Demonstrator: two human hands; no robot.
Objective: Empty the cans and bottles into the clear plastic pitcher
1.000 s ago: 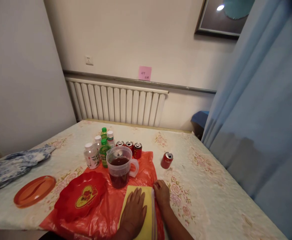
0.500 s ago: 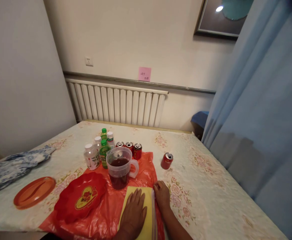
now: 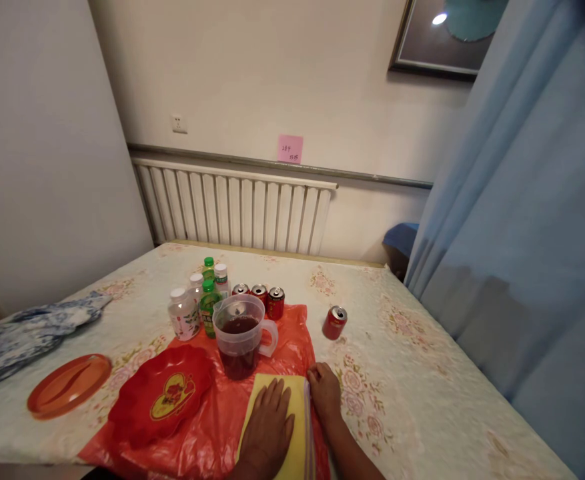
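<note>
My left hand (image 3: 269, 423) lies flat, fingers stretched out, on a folded yellow cloth (image 3: 299, 407) with a striped edge. Beside the cloth's right edge, my right hand (image 3: 325, 393) is closed with its fingers curled at the border of a red plastic sheet (image 3: 197, 440); whatever is in it, if anything, is hidden. Just beyond the cloth stands a clear plastic jug (image 3: 239, 343), part filled with dark brown liquid, its handle to the right. A red scalloped plate (image 3: 137, 393) with a yellow heart rests on the sheet to the left.
Behind the jug are several red cans (image 3: 275, 304) and bottles, among them a green bottle (image 3: 209, 310) and a white bottle (image 3: 183, 313). One red can (image 3: 335, 323) stands apart on the right. An orange lid (image 3: 69, 385) and blue-white fabric (image 3: 27, 340) lie left on the flowered tablecloth (image 3: 422, 387).
</note>
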